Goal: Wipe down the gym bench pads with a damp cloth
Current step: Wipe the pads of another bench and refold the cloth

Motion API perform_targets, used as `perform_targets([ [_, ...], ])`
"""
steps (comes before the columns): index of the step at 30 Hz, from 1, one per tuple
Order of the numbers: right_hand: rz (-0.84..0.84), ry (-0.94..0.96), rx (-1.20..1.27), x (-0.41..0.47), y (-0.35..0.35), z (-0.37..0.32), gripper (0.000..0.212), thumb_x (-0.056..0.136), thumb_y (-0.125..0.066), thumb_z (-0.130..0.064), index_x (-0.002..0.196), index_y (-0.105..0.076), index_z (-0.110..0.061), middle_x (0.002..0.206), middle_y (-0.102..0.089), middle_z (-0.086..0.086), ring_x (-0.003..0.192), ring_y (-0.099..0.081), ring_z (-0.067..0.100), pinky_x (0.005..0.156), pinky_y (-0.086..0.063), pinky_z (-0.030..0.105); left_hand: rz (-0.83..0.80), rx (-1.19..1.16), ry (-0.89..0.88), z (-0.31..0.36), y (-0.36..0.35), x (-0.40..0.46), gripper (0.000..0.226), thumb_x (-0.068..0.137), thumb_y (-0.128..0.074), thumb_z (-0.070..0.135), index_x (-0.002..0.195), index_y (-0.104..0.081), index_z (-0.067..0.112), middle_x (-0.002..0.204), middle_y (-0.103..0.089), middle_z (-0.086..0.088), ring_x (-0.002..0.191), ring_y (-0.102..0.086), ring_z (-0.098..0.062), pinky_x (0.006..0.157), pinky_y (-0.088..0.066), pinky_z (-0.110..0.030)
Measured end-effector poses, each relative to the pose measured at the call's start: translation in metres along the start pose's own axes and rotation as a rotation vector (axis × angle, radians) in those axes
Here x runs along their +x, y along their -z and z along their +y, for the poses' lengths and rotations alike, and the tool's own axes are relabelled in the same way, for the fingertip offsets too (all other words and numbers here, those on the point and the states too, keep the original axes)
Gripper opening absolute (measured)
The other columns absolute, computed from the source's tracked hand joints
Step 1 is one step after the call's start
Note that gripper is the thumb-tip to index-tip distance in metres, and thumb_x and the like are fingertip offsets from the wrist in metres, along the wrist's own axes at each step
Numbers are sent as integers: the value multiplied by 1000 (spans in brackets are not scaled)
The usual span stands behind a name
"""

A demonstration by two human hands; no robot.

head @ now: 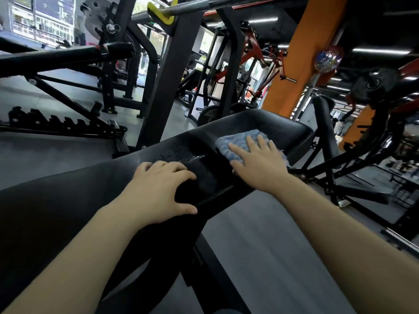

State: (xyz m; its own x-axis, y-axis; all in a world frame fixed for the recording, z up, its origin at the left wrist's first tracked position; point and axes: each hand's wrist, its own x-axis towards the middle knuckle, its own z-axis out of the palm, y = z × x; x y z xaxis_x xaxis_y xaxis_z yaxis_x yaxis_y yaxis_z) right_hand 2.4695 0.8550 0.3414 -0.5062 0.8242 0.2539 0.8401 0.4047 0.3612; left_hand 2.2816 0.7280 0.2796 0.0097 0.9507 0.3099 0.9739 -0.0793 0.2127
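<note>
A long black bench pad [74,196] runs from the lower left toward the middle, and a second black pad [267,122] continues beyond it at the far end. A wet streak shines near the gap between the two pads. A blue cloth [235,141] lies flat on the far pad. My right hand [258,159] presses on the cloth with fingers spread. My left hand [158,191] grips the near pad's right edge, thumb wrapped under it, fingers on top.
A black rack upright [167,71] and a barbell [188,6] in a yellow hook stand behind the bench. An adjustable bench frame [63,125] lies to the left. An orange pillar [301,53] and red-black machines fill the right. Grey floor [260,245] lies below.
</note>
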Motion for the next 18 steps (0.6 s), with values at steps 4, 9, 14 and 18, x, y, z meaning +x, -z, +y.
perform_targets([
  [4,-22,206,50,-38,0,-36,51,97,-23,-50,147,-11,-47,160,0,6,146,8,25,117,7,40,-85,-69,65,-9,-3,0,79,69,-55,74,138,-30,44,145,-28,17,136,-25,-13,112,-18,-40],
  [9,-10,341,-35,-49,2,-30,80,81,2,-54,151,-19,-21,158,-12,10,146,-5,25,116,3,33,-81,-146,75,-13,-8,0,79,68,-58,72,137,-33,44,145,-28,17,135,-26,-13,112,-19,-40],
  [14,-106,-34,-76,17,9,35,59,98,-10,-45,152,-11,-19,159,-4,10,146,-3,27,116,-5,41,-82,-182,66,-15,-11,-5,78,71,-54,72,139,-28,45,147,-25,20,136,-25,-10,114,-19,-41],
  [18,-177,-242,-49,65,14,53,59,99,-14,-46,152,-3,-22,158,4,15,145,4,34,118,1,44,-81,-170,71,-14,-17,-7,77,74,-48,73,141,-22,46,151,-17,19,140,-18,-10,116,-15,-43],
])
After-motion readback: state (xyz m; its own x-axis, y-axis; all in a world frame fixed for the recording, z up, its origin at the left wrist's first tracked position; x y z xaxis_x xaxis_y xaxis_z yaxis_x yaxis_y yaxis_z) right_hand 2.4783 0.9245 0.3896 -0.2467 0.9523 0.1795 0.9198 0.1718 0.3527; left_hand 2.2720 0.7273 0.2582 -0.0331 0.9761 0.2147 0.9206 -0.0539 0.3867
